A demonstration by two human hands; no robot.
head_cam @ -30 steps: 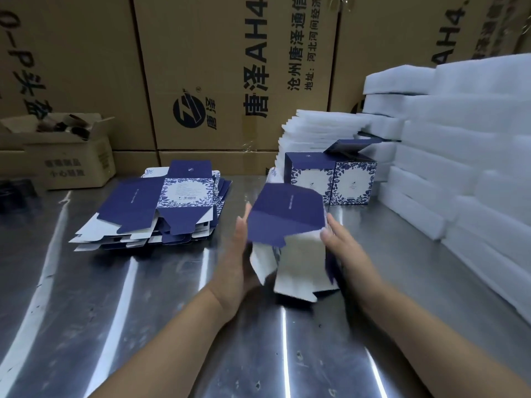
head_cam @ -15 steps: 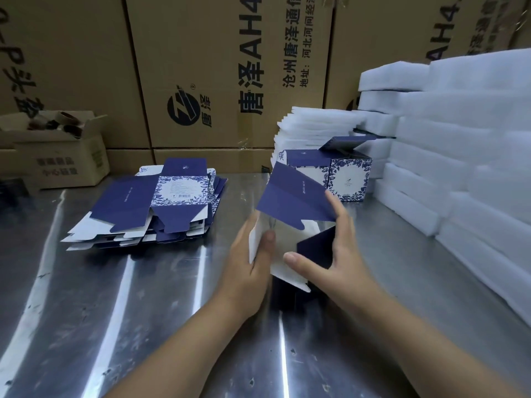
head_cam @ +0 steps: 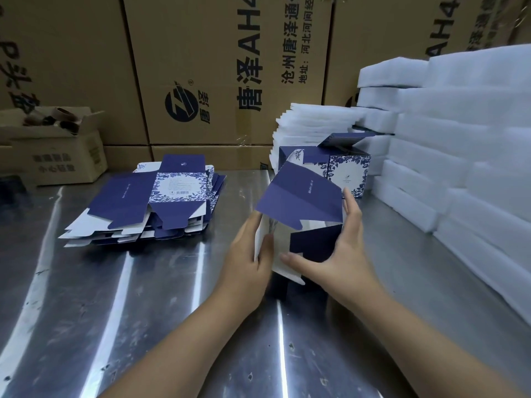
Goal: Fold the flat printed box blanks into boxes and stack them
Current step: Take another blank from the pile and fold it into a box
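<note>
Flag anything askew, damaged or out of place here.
Minor only: the pile of flat blanks lies fanned, edges misaligned; the finished box behind has its lid flap open. The held blank looks undamaged.

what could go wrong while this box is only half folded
1. The half-folded box blank is held only at its sides by the left hand and right hand; uneven pressure might crease a panel off its score lines.
2. Its loose navy flap rises in front of the finished boxes and might nudge them.
</note>
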